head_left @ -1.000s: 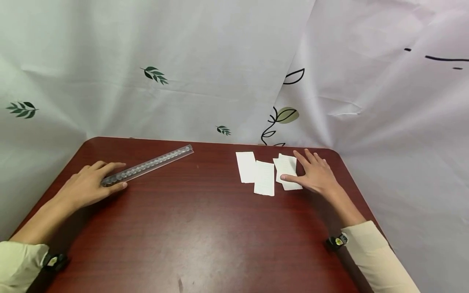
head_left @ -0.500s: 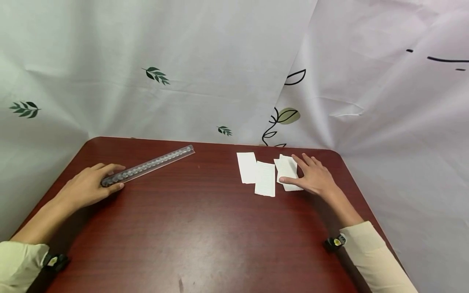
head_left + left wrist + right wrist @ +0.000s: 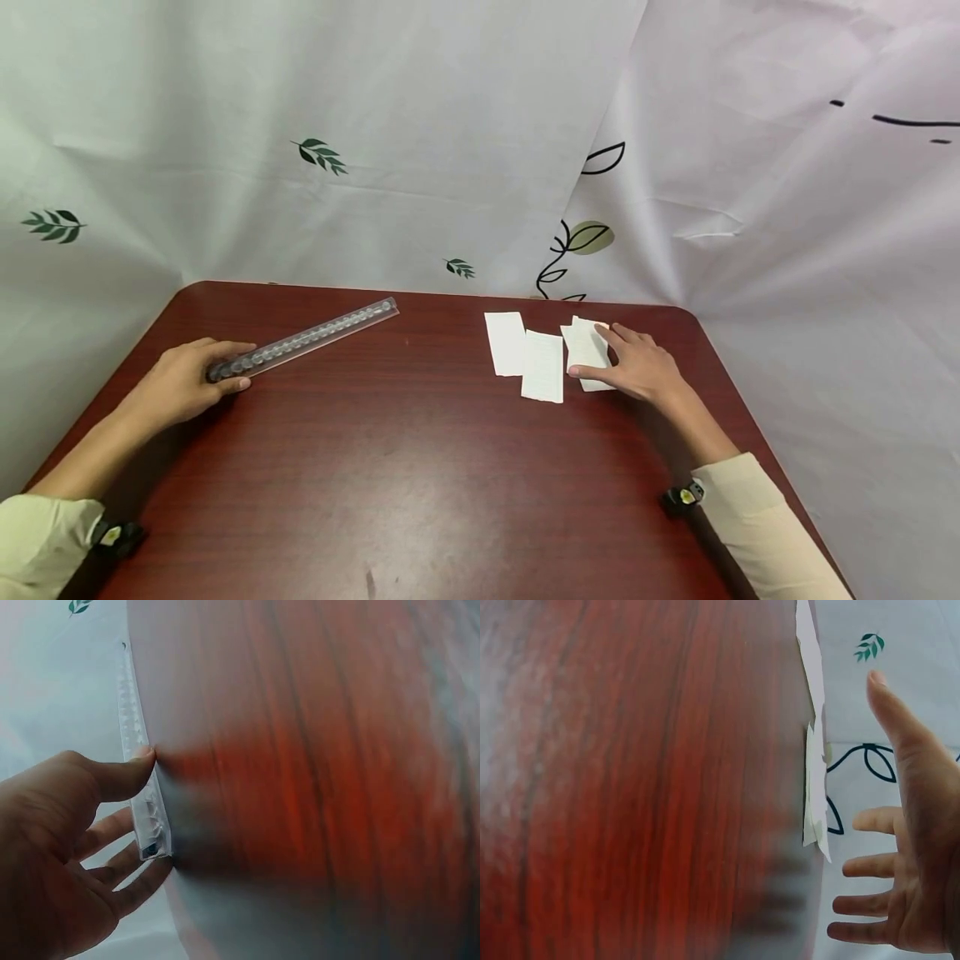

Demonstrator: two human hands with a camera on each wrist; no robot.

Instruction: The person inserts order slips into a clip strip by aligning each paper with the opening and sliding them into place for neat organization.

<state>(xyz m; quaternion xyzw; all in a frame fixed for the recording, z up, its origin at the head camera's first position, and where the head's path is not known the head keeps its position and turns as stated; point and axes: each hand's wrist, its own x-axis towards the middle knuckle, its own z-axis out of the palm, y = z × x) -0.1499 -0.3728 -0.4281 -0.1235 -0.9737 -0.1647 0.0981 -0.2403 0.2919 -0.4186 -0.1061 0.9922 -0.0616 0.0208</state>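
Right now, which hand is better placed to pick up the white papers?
Probably the right hand: it's close to the white papers, while the left hand is by the clear strip.

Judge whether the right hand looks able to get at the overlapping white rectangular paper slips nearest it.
Probably yes: the right hand, open and holding nothing, already reaches over the white paper slips, with no object in between.

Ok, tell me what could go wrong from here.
The paper slips by the right hand overlap, so picking up one might drag another along. They also lie flat and look thin, so an edge could be hard to catch. The left hand is at one end of the long clear plastic strip; lifted from there, its far end could swing.
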